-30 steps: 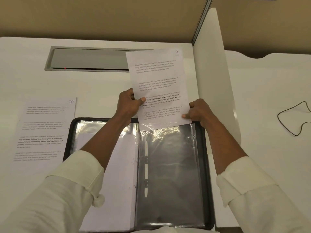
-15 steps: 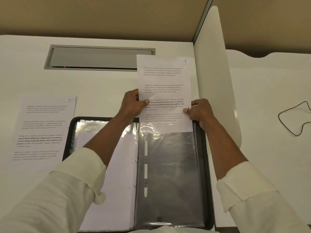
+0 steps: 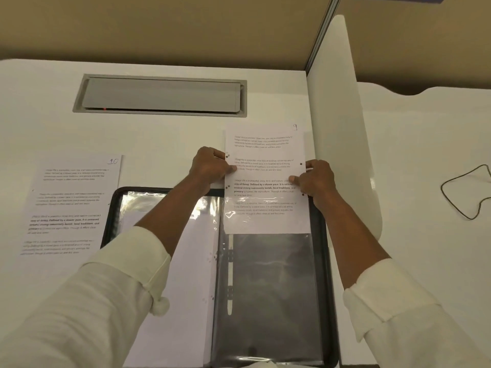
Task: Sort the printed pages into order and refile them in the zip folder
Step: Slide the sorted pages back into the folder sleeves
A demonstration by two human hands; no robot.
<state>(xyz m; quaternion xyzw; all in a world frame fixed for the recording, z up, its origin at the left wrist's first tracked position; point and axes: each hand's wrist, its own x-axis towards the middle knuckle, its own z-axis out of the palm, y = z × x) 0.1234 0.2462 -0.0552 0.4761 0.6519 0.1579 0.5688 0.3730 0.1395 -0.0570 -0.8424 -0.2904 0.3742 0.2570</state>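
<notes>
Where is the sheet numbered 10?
In the head view, the sheet numbered 10 lies flat on the desk, left side, just left of the open zip folder.

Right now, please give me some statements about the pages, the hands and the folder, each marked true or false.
1. The left hand and the right hand pinch page 9 at its side edges. True.
2. Page 9 is fully inside the sleeve. False: only its lower part is in; the rest sticks out at the top.
3. Page 10 lies on the desk, left of the folder. True.
4. The folder is zipped shut. False: it lies open.
5. The cable lies on page 10. False: it lies far right, beyond the divider.
</notes>
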